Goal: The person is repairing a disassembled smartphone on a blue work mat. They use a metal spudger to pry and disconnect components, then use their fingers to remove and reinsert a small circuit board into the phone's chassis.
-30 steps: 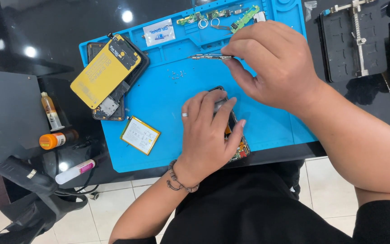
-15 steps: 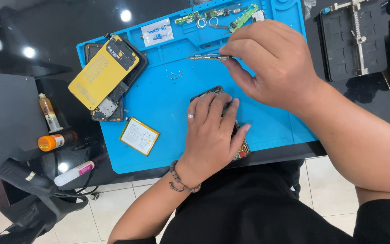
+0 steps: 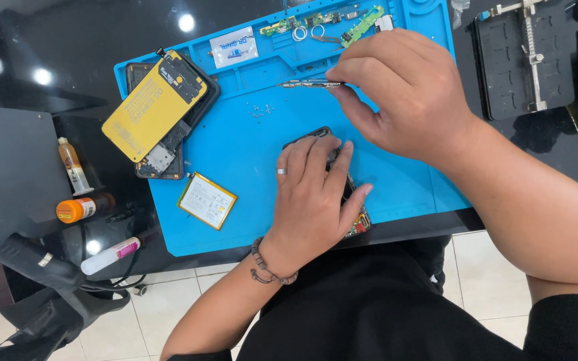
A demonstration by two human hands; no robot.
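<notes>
My left hand [image 3: 312, 200] lies flat on the dark phone body [image 3: 312, 136], fingers together, pinning it to the blue mat [image 3: 249, 154] so it cannot slide. My right hand [image 3: 403, 93] pinches metal tweezers [image 3: 306, 84] above the 1 scatter of tiny screws [image 3: 260, 109].

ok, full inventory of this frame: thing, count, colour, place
mat: 1, blue, on the dark table
opened phone: 1, yellow battery on a black frame, mat's left corner
loose battery: 1, white with a gold edge, mat's front left
circuit strips: several, green, mat's top tray
screws: a few, tiny, mid-mat
tweezers: 1, metal, in the right hand
dark part: 1, black, under the left hand
holder: 1, black with metal clamp, table right
bottles and tubes: 3, amber, orange-capped, white and pink, table left
left hand: ring and bead bracelet, pressing the dark part
right hand: fingers pinching the tweezers
</notes>
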